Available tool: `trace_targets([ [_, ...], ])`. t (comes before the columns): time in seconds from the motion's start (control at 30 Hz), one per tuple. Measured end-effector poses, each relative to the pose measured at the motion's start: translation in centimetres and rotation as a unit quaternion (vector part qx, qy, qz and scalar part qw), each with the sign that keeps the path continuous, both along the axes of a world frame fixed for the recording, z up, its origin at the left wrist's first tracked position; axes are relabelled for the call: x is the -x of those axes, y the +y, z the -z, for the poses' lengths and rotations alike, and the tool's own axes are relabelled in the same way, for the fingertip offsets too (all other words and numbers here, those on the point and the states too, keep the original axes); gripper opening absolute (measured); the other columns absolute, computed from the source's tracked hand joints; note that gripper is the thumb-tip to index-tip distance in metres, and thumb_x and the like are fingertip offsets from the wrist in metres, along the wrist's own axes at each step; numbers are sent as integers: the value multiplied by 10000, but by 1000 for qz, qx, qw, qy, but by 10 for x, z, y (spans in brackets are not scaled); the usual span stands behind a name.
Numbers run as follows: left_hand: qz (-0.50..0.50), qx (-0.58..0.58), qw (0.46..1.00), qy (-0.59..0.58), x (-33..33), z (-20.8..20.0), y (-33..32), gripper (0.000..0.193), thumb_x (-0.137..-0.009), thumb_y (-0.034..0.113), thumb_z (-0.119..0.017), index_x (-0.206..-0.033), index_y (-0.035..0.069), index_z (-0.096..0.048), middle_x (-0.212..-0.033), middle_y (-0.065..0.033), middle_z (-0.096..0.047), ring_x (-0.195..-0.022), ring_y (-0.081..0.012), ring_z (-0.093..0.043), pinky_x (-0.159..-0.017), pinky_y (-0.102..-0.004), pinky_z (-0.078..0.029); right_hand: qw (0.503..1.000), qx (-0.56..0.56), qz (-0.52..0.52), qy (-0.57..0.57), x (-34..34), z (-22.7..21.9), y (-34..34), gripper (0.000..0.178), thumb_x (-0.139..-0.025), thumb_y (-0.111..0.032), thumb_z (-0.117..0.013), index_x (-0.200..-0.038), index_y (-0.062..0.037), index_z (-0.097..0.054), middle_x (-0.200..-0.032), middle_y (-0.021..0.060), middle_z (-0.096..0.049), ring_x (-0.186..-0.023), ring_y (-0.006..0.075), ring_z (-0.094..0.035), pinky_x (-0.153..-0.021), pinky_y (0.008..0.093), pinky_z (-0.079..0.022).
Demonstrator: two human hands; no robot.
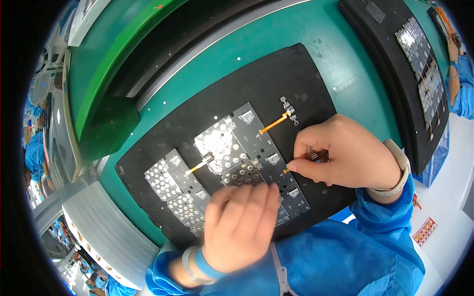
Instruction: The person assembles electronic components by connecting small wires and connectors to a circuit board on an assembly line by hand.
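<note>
The right hand has thumb and bent fingers closed in a pinch on an orange flex strip at the right edge of a grey circuit panel; the left hand arches over the panel's lower part, and whether it grips anything cannot be told; the panel lies on a black mat, beside a smaller panel, above a green tabletop.

Electronics assy. workshop, prob. factory floor: PCBs on black pad, green bench, co-workers in blue.
</note>
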State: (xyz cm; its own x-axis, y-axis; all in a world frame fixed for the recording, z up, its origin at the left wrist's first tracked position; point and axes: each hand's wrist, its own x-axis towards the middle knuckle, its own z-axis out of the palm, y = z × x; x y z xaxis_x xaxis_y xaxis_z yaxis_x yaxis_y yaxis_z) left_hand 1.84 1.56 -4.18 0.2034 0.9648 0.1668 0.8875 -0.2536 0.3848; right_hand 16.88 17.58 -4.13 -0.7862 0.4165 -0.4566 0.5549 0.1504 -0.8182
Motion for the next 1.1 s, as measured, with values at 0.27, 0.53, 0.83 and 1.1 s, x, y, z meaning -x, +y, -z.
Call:
trace_targets([
  [0.27, -12, -14, 995, 98, -1, 8, 2, 379, -694, 112, -554, -1046, 19, -660, -1015, -67, -569, -925, -179, -531, -845, -370, -429, 1000, -25, -3, 9, -1, 1, -1, 136, -748, -131, -662, -700, -11, -622, -628, 136, -610, -580, 306, -601, -534, 362, -457],
  [0.53, -12, -24, 993, 117, -3, 10, 3, 392, -696, 122, -551, -1065, 49, -665, -1006, -53, -545, -921, -173, -510, -859, -373, -424, 999, -37, -8, 11, -1, 2, -1, 149, -752, -140, -658, -692, -10, -617, -617, 143, -599, -582, 320, -596, -535, 377, -454],
  [0.83, -7, 4, 985, 171, -10, 3, 5, 438, -702, 146, -539, -1121, 67, -640, -982, -56, -527, -909, -185, -510, -885, -414, -417, 998, -43, 35, -14, -10, -13, 1, 191, -773, -173, -679, -822, -16, -582, -594, 126, -598, -571, 273, -618, -514, 332, -449],
  [1.1, -16, 9, 992, -124, 5, -6, 8, 296, -620, 98, -725, -908, 44, -687, -836, -46, -605, -756, -198, -571, -760, -361, -453, 961, 233, 32, 145, -35, -12, -25, 355, -826, 14, -565, -1159, -4, -445, -776, 66, -653, -686, 188, -660, -609, 274, -507],
])
